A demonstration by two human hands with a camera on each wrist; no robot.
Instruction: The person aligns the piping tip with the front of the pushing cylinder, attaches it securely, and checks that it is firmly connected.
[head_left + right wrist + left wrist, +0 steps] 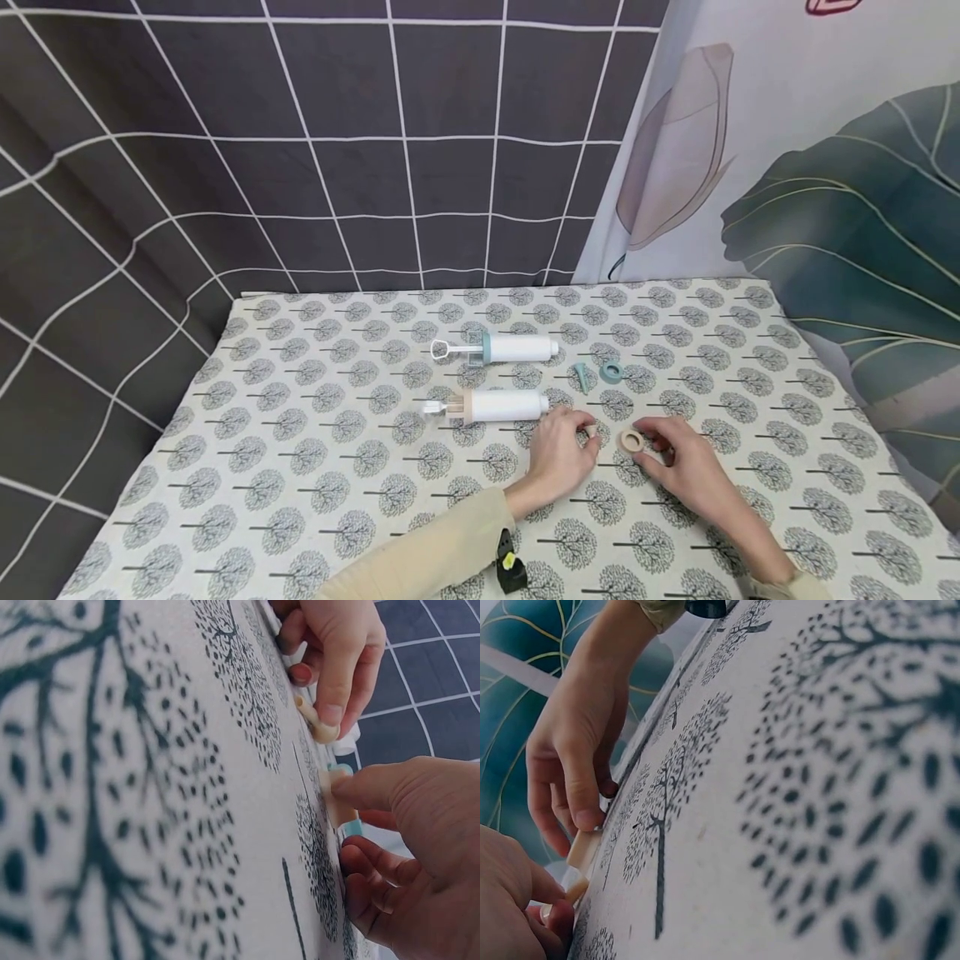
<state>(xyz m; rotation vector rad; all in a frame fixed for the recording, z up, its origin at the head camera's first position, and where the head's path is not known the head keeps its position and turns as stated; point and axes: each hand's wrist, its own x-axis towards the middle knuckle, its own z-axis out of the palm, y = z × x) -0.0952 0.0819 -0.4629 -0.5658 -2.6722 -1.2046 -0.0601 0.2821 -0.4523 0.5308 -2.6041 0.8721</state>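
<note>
My left hand [558, 446] pinches a small beige peg [324, 731] with a rounded, wider head between thumb and forefinger, low over the cloth. Just to its right, my right hand [686, 462] grips a beige ring [623, 445] by its edge, thumb on the near side and forefinger on the far side. In the right wrist view the ring stands on edge close to the cloth, with the peg a short way beyond it. Most of the peg is hidden by fingers in the head view.
Beyond my left hand lies a white cylinder [506, 407] with a beige collar. Farther back is a similar white cylinder [521, 348] with a teal collar and a looped white rod. A teal peg [582, 379] and teal ring [612, 372] lie to its right on the tree-print cloth [300, 450].
</note>
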